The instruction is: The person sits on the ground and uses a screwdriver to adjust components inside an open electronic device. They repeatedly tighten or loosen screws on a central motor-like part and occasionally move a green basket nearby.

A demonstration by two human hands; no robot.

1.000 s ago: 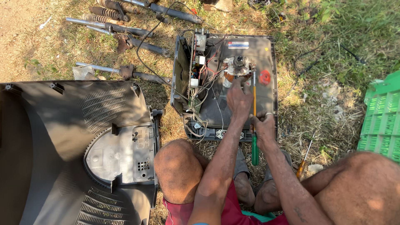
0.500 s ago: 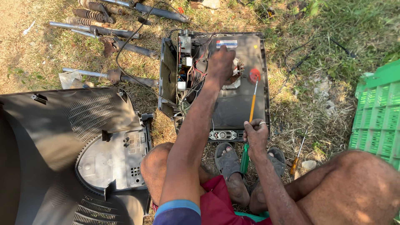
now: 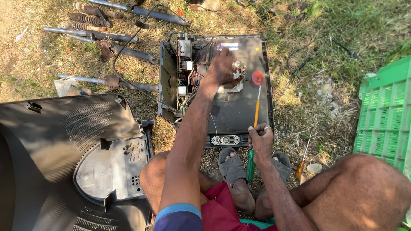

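Person sits on dry grass, knees apart, sandalled feet together just below the near edge of an opened television chassis.

Left hand reaches out to the far middle of the chassis, fingers curled down over the tube neck assembly. Palm faces down and hides the grip; cannot tell whether anything is actually clasped.

Right hand rests at the near right corner of the chassis, closed in a fist around a green-handled screwdriver. The orange shaft points away along the dark panel, tip close to a red suction cap; the green handle hangs down toward the sandals.

Circuit board with tangled wires stands along the left edge of the chassis. A black cable loops off from it across the grass.

Grey plastic back cover lies at the person's left, inner side partly showing. Several rusty shock absorbers lie in a row beyond the far left corner of the chassis. A second screwdriver with orange handle lies on the grass by the right foot. Green plastic crate sits well apart at the right.
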